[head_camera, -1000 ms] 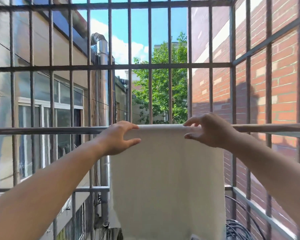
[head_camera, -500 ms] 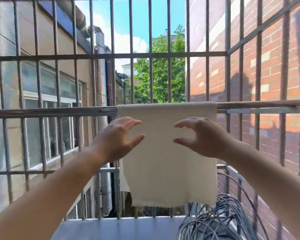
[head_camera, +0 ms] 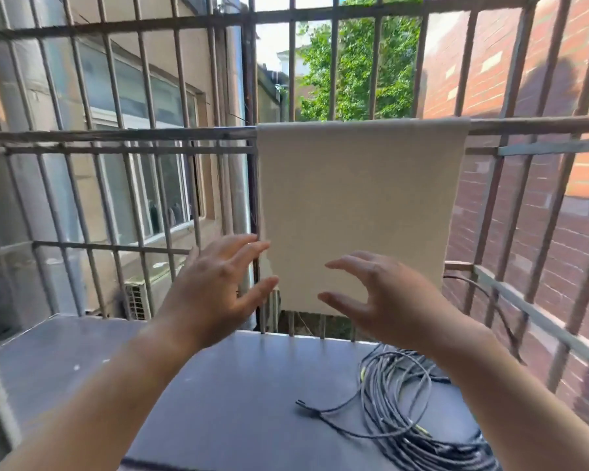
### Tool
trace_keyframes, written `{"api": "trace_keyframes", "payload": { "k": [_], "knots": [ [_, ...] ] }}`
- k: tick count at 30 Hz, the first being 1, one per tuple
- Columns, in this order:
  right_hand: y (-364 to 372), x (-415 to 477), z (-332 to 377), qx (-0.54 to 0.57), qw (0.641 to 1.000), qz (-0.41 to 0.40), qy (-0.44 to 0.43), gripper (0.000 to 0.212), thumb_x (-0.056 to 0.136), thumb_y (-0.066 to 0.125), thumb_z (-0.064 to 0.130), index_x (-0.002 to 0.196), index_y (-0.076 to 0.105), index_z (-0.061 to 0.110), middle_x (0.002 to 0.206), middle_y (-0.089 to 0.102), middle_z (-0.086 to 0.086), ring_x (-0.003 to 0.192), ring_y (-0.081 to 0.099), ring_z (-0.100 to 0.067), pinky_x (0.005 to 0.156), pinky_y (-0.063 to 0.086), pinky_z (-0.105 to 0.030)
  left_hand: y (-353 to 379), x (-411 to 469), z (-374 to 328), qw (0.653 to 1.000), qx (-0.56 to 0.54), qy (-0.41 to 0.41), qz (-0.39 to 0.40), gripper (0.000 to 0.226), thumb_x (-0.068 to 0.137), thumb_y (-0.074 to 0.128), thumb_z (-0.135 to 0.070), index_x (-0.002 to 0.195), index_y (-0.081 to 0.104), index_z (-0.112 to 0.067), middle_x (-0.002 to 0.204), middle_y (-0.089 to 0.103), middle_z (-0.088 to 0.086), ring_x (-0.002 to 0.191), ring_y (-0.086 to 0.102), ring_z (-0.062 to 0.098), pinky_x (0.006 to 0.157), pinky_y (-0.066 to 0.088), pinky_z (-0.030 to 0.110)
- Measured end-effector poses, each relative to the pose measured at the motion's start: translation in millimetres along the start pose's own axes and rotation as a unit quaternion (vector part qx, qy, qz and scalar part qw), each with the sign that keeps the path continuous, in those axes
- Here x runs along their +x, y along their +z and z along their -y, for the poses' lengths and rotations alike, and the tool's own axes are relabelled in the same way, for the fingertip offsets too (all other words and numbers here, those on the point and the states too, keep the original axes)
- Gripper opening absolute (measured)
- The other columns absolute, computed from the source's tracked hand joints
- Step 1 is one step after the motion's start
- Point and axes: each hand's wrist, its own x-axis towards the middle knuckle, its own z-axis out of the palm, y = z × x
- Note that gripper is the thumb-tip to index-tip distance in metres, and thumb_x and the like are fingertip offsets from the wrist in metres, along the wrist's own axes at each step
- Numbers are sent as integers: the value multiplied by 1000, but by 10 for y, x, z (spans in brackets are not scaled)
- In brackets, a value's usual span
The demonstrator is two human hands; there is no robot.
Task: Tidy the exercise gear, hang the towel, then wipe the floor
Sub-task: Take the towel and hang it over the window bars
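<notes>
Head view: looking out through a barred balcony cage, both hands up in front of the cloth.
Towel spot: towel point(head_camera: 359, 212) is draped over the horizontal rail point(head_camera: 116, 134), roughly 12 to 1 o'clock from centre frame, lower edge hanging free above the grey ledge point(head_camera: 82, 362).
Left hand: left hand point(head_camera: 215, 290) sits at about 9 o'clock of the towel's bottom corner, fingers spread wide, holding nothing. Fingertips look just beside the left edge; can't tell if they touch.
Right hand: right hand point(head_camera: 385, 300) is in front of the lower hem, fingers curled but apart, also empty.
Step, my guess: hanging looks basically done, so this is just letting go or a last check.
Doing it well: honestly, leave it alone. If anything, check that it's balanced over the rail so it doesn't slide off.
Towel direction: long axis appears to run up and down, fold line along the rail, flat face toward the camera, hem pointing to 6 o'clock.
Watch out: cable coil point(head_camera: 419, 409) on the ledge at 5 o'clock, near the right forearm.
</notes>
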Motion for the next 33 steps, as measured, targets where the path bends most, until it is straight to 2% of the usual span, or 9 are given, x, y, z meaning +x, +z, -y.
{"api": "trace_keyframes", "payload": {
  "k": [4,8,12,18,22,26,28,33],
  "knots": [
    [194,-233,31,53,997,50,-11,50,85,46,61,125,53,33,126,56,10,115,52,-14,93,45,-32,20,-401,-120,999,9,-51,12,64,84,24,-67,135,41,-34,141,44,-6,131,37,14,108,33,45],
    [376,-576,119,110,991,68,-33,45,85,50,57,123,55,33,124,58,12,114,53,-12,93,42,-27,64,-850,-325,993,-1,-113,30,66,82,23,-67,135,42,-34,141,43,-7,131,34,10,109,26,35],
    [593,-874,226,158,978,118,-70,47,85,51,56,125,55,31,129,56,12,120,49,-10,99,41,-30,102,-1387,-524,980,-18,-183,70,65,81,23,-69,135,40,-37,143,39,-11,133,32,10,109,30,51],
    [869,-1222,435,172,953,203,-146,48,86,50,57,126,52,32,129,54,13,122,47,-11,91,39,-26,90,-2278,-867,945,27,-298,131,66,79,19,-73,137,34,-42,145,34,-14,137,25,8,110,25,53],
    [1050,-1449,648,198,921,263,-209,47,85,52,56,124,54,29,124,58,8,117,51,-14,95,42,-31,-55,-2796,-1152,915,48,-374,140,69,77,17,-73,137,33,-43,145,31,-18,138,21,5,114,17,54],
    [1192,-1795,1050,241,873,322,-277,46,86,54,52,126,54,28,126,56,9,118,50,-11,96,37,-21,-283,-3378,-1419,881,64,-452,122,68,79,19,-72,136,37,-40,143,36,-15,137,26,7,110,27,53],
    [1223,-2017,1300,254,839,360,-320,45,87,54,50,126,54,27,126,56,10,117,50,-9,90,31,-12,-394,-3706,-1593,857,63,-500,109,67,80,20,-71,136,38,-40,143,37,-14,136,28,8,109,28,51],
    [1251,-2492,1926,271,762,419,-413,46,87,56,49,125,56,23,120,60,3,109,56,-13,89,41,-21,-672,-4537,-2048,779,83,-618,67,70,77,20,-71,135,41,-38,144,38,-12,137,26,11,111,25,49]
  ]
}}
